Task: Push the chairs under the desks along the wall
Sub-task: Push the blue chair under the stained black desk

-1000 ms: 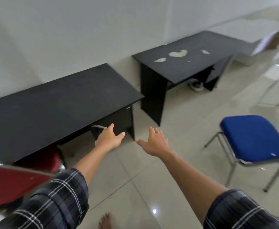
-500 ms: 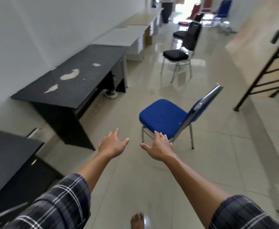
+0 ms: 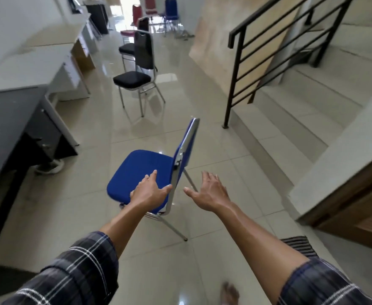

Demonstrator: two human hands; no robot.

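A blue chair (image 3: 141, 170) with a metal frame stands on the tiled floor in the middle, its seat facing left toward a black desk (image 3: 11, 119) by the wall. My left hand (image 3: 151, 191) is spread over the near edge of the blue seat, fingers straight; whether it touches the seat I cannot tell. My right hand (image 3: 209, 191) is open in the air just right of the chair's backrest, holding nothing. Farther along the aisle stands a black chair (image 3: 136, 75), away from a white desk (image 3: 37, 64).
A staircase with a black railing (image 3: 268, 53) rises on the right. A wooden door (image 3: 357, 208) sits at the right edge, with a striped mat (image 3: 297, 245) before it. More chairs (image 3: 154, 12) stand at the far end. A shoe (image 3: 48, 168) lies under the black desk.
The view has swung right, away from the first black desk and down the aisle. Both hands have come up to the blue chair, the left now over its seat.
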